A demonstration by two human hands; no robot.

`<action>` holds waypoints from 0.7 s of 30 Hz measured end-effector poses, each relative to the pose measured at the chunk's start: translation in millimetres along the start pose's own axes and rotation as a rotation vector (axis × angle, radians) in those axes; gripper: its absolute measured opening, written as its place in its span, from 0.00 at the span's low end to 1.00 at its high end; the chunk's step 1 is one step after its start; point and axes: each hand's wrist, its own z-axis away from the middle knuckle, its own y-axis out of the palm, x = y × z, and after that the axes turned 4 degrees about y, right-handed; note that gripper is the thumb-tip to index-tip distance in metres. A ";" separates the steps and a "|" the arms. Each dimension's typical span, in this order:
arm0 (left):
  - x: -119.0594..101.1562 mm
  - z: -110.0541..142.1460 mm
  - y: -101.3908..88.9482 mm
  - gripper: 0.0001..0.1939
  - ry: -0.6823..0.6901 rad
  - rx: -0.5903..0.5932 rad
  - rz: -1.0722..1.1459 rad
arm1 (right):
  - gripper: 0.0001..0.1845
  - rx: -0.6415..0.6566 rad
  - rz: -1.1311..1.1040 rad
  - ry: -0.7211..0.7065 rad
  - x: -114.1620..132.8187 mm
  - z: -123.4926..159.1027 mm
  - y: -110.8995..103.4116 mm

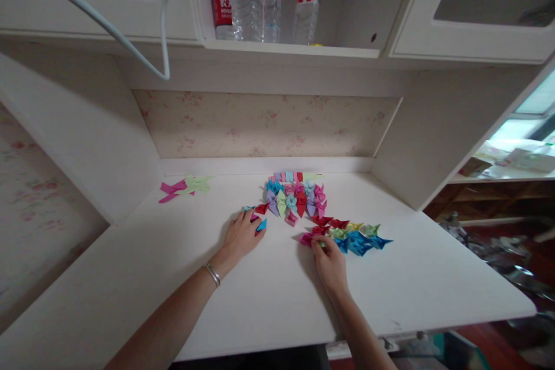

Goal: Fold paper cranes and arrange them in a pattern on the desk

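My left hand (245, 235) lies on the white table with its fingers spread over a few small folded paper pieces. A blue folded piece (262, 225) and a red one (262, 208) stick out beside its fingertips. Fingers pinched, my right hand (332, 263) is on a magenta folded paper piece (306, 239) at the left end of a cluster. That cluster holds red pieces (339, 223), green pieces (372, 230) and blue pieces (359, 243). Behind, between the hands, colourful folded pieces (300, 203) stand in close rows.
Magenta paper strips (171, 191) and light green strips (197, 184) lie at the back left of the table (243, 312). Plastic bottles (309, 0) stand on the shelf above. A white cable (108, 26) hangs at the upper left. Cabinet sides flank the table.
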 end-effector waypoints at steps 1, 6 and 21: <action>0.1 0.9 -0.7 0.15 -0.004 0.000 -0.007 | 0.19 0.000 -0.007 0.001 0.6 0.2 0.1; 7.5 2.5 -4.9 0.14 -0.047 0.010 -0.058 | 0.19 0.011 -0.006 0.037 3.3 0.4 0.2; 35.3 11.8 -7.5 0.13 -0.047 0.066 -0.054 | 0.20 0.110 0.076 0.084 3.7 10.1 -9.5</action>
